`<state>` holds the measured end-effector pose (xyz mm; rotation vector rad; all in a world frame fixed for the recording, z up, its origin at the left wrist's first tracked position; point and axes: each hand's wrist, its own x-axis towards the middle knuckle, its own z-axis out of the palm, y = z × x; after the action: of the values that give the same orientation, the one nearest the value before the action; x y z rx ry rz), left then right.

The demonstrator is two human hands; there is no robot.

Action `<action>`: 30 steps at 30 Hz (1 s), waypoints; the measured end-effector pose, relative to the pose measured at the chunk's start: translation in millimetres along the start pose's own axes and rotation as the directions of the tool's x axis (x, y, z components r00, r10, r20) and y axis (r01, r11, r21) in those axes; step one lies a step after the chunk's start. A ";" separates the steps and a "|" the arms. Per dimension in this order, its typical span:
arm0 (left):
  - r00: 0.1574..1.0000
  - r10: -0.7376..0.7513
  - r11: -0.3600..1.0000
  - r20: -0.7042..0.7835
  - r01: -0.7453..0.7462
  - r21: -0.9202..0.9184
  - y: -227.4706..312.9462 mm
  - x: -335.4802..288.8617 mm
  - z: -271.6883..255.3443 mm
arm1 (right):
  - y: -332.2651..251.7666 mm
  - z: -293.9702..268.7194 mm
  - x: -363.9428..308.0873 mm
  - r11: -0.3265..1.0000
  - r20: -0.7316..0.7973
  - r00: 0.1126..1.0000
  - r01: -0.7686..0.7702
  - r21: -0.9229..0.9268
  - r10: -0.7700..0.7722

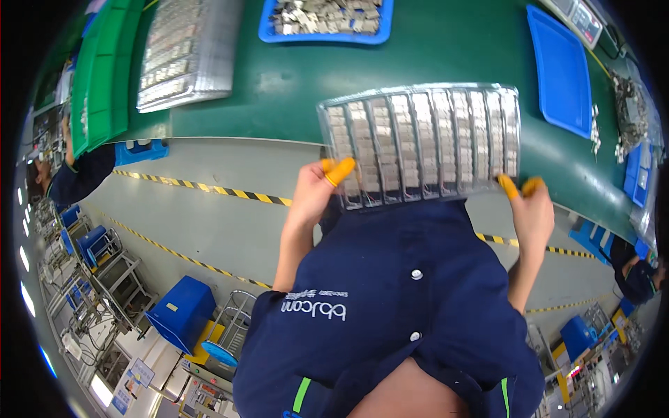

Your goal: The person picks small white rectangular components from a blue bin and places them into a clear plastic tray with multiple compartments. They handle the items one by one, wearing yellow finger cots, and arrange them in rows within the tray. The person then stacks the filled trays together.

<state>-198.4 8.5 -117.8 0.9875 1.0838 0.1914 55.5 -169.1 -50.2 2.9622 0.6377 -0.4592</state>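
A clear plastic tray (421,145) with rows of small pale metal parts in its long slots spans the table's near edge, partly over my lap. My left hand (315,188) grips its left side, the thumb in a yellow finger cot on the rim. At the tray's lower right corner my right hand (531,205) is closed on the edge, also with yellow cots on its fingertips. Fingers beneath the tray are hidden on both sides.
A stack of similar clear trays (188,56) lies at the left beside a green bin (108,76). Ahead is a blue tray (324,38) heaped with small metal parts. A shallow blue tray (561,70) lies at the right, near a scale (584,24). Other people sit at both sides.
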 end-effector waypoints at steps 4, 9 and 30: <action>0.999 -0.028 0.997 0.041 0.024 0.080 4.9 1.0 -1.9 | 33.0 15.5 -1.7 0.867 0.473 0.876 -0.304 0.394 0.092; 0.999 -0.007 0.997 0.043 0.003 0.083 26.6 -10.6 10.2 | 48.7 78.6 -0.2 -0.165 0.424 0.814 -0.518 0.839 -0.397; 0.860 0.434 0.812 -0.270 -0.503 -0.297 84.8 -4.5 -75.4 | -130.7 -22.7 83.9 -0.106 0.001 0.684 -0.115 0.988 -0.729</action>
<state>-234.9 98.8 -59.3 0.8992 0.9108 0.8821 80.6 -14.2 -55.8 2.9059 1.4814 -3.0946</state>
